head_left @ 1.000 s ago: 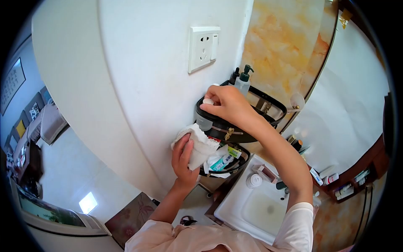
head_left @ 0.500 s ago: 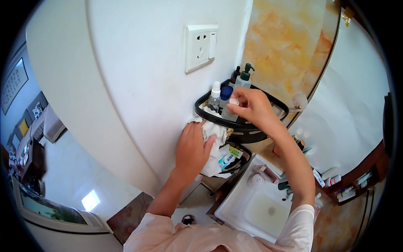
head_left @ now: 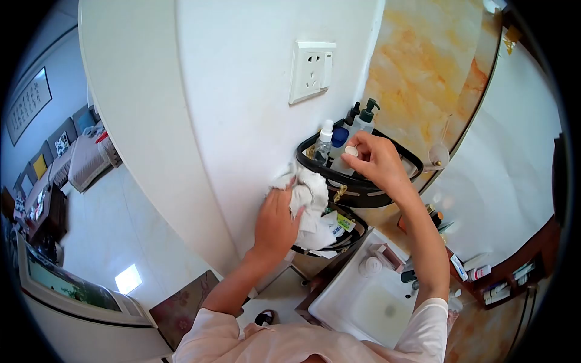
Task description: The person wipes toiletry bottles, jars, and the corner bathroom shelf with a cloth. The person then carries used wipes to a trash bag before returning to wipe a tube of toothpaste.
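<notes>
My right hand [head_left: 380,162] pinches the white cap of a clear bottle [head_left: 344,164] in the upper black corner rack [head_left: 369,195]. Close by in the same rack stand a clear spray bottle [head_left: 324,144] with a white top, a blue-capped container [head_left: 340,137], a dark dropper-topped bottle [head_left: 352,115] and a green pump bottle [head_left: 366,115]. Lower and to the left, my left hand [head_left: 276,222] is closed on a crumpled white cloth [head_left: 310,199]. The cloth hangs in front of the lower rack [head_left: 362,228], partly covering the packets [head_left: 345,222] there.
A wall socket [head_left: 312,72] sits above the racks. Below right is a white washbasin [head_left: 330,308] with a tap. A mirror [head_left: 484,187] and a shelf of tubes [head_left: 484,273] line the right side. A cup [head_left: 437,156] is mounted beside the upper rack.
My left hand has drawn the cloth down and away from the upper rack's rim. My right hand stays on the bottle cap. The view has shifted slightly.
</notes>
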Demonstrator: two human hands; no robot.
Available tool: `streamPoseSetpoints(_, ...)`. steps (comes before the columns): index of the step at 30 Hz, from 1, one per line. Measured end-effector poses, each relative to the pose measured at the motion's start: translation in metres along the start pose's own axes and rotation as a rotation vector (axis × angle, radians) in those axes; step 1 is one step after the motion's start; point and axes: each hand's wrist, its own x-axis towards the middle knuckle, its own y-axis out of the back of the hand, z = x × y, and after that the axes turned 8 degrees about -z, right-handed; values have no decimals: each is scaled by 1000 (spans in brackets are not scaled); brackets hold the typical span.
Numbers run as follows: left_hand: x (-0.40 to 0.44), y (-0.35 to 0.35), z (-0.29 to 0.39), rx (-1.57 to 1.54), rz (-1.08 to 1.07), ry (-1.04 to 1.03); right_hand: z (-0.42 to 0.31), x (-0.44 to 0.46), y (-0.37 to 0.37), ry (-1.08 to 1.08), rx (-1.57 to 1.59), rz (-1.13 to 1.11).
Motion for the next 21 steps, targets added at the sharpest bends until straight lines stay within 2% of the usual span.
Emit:
streamPoseSetpoints(3, 24, 6, -1, 18, -81, -164, -1, -2, -1, 16, -19, -2)
streamPoseSetpoints(4, 32, 11, 2, -26, -284, -51, 1, -2, -1, 24, -28, -6)
streamPoseSetpoints(7, 45, 21, 10, 16, -384, -89, 1, -2, 0, 45, -31, -7)
streamPoseSetpoints(10, 52, 10, 4, 30, -234, -239, 1, -1, 1, 63, -31, 16)
streamPoseSetpoints(14, 46, 7, 4, 69, -256, -191, 5, -2, -2, 46, 80, 28)
streamPoseSetpoints(17, 20, 5, -1, 25, -255, -135, -4, 2, 0, -17, 340, -30)
streamPoseSetpoints(19, -3, -2, -4, 16, -231, -151, -8, 9, -3, 74, 232, -88)
streamPoseSetpoints(21, -15, 3, 1, -134, -162, -145, -14, 20, -8, 143, 145, -129)
